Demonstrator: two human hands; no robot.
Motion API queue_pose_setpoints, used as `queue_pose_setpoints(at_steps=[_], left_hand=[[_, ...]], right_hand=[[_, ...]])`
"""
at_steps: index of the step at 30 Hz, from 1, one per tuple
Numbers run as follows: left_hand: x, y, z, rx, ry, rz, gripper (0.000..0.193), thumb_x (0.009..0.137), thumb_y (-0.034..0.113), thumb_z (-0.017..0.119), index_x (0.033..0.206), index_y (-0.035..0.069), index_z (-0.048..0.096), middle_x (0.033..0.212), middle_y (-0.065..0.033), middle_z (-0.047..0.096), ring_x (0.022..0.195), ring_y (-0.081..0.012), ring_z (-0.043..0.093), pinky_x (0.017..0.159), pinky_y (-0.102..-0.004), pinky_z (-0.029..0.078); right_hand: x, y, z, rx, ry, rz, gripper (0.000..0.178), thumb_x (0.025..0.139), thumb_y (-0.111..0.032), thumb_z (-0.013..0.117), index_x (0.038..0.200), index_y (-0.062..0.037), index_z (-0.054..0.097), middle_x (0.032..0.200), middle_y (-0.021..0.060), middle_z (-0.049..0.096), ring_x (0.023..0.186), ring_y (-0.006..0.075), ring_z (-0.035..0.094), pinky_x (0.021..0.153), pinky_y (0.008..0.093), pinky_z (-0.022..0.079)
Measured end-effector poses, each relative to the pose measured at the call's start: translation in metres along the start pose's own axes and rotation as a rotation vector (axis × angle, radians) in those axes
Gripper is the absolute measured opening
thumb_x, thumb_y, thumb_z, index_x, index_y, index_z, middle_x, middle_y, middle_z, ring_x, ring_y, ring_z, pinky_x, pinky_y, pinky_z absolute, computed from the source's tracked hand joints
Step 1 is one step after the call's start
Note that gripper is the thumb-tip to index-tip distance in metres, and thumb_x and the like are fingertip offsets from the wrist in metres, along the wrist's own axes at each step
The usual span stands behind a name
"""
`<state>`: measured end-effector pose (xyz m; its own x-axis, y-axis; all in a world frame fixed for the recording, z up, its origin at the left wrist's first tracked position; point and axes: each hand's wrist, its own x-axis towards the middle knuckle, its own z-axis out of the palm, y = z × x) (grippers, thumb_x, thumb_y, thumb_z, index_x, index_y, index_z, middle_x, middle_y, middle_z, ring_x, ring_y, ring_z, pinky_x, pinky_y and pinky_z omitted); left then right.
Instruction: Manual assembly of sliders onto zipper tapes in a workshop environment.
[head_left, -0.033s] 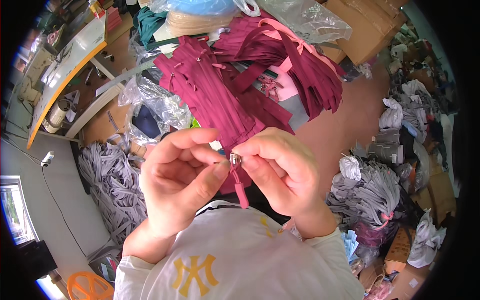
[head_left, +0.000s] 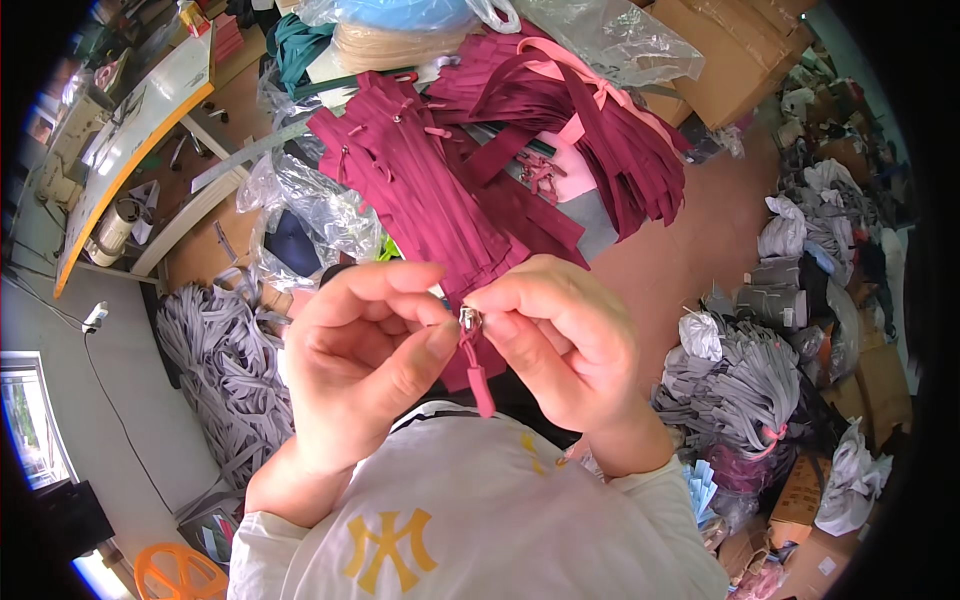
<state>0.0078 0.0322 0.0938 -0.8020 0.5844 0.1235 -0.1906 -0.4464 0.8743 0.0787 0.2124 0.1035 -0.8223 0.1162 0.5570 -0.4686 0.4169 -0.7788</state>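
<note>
- The right hand (head_left: pixel 565 340) was closed on a small metal slider (head_left: pixel 470 318), pinching it between the tips of thumb and forefinger.
- The left hand (head_left: pixel 360 350) had its thumb tip against the slider's left side, fingers curled behind; whether it grasped the slider or only steadied it, I could not tell.
- The slider sat right at the meeting of the two hands, and its maroon pull (head_left: pixel 481 390) hung from it, just below the grip, toward the wearer.
- A maroon strip (head_left: pixel 456 378) showed behind the pull, just under the fingers.
- Straight beyond the grip lay a thick stack of maroon zips (head_left: pixel 410 190), a few sliders and pulls showing on its far part.
- Farther off, to the right of that stack, a looped maroon bundle (head_left: pixel 640 180) was bound with a pink tie (head_left: pixel 600 95) — small loose pulls (head_left: pixel 540 178) lay heaped between the two.
- Left of the stack, beyond the left hand, was crumpled clear plastic (head_left: pixel 345 190).
- Well to the left of the grip were tangled grey strips (head_left: pixel 215 360); well to the right, a grey bundle (head_left: pixel 735 390).
- Far beyond, at the right, stood cartons (head_left: pixel 730 50) — and at the far left, a desk (head_left: pixel 135 140).
- Nearer the wearer than the grip was the white shirt (head_left: pixel 520 500).
</note>
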Motion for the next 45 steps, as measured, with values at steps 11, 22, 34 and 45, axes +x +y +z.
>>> queue_pose_setpoints(at_steps=[11,22,34,45], left_hand=[[0.001,-0.007,0.003,0.055,-0.059,0.1,0.028,0.092,-0.013,0.062,0.12,-0.008,0.062,0.11,-0.0115,0.063,0.098,-0.0146,0.063,0.086,-0.0253,0.052],[0.006,-0.006,-0.006,0.32,-0.15,0.249,0.027,0.088,-0.015,0.064,0.115,-0.009,0.065,0.108,-0.013,0.062,0.095,-0.0166,0.062,0.083,-0.0259,0.051],[0.008,-0.005,-0.003,0.494,-0.145,0.354,0.02,0.088,-0.012,0.067,0.108,-0.007,0.067,0.102,-0.0158,0.066,0.089,-0.0204,0.064,0.079,-0.0274,0.051],[0.007,-0.007,0.001,0.603,-0.079,0.369,0.013,0.094,-0.008,0.063,0.105,-0.005,0.066,0.096,-0.012,0.065,0.078,-0.0161,0.061,0.067,-0.0264,0.049]], right_hand=[[-0.008,-0.002,0.007,0.282,0.036,0.194,0.025,0.09,0.008,0.064,0.115,0.0032,0.067,0.093,0.0108,0.065,0.075,0.0137,0.063,0.064,0.0258,0.051],[-0.012,0.002,0.009,0.652,0.042,0.308,0.051,0.093,0.01,0.062,0.14,0.0012,0.044,0.093,0.006,0.062,0.08,0.0085,0.062,0.069,0.0218,0.052],[-0.016,0.006,0.011,0.631,0.073,0.254,0.051,0.093,0.009,0.065,0.139,0.0014,0.045,0.098,0.0065,0.063,0.084,0.0073,0.061,0.071,0.0211,0.051],[-0.017,0.011,0.008,0.579,0.038,0.204,0.028,0.089,0.01,0.064,0.117,0.0094,0.062,0.107,0.0101,0.061,0.094,0.0121,0.064,0.083,0.0259,0.055]])
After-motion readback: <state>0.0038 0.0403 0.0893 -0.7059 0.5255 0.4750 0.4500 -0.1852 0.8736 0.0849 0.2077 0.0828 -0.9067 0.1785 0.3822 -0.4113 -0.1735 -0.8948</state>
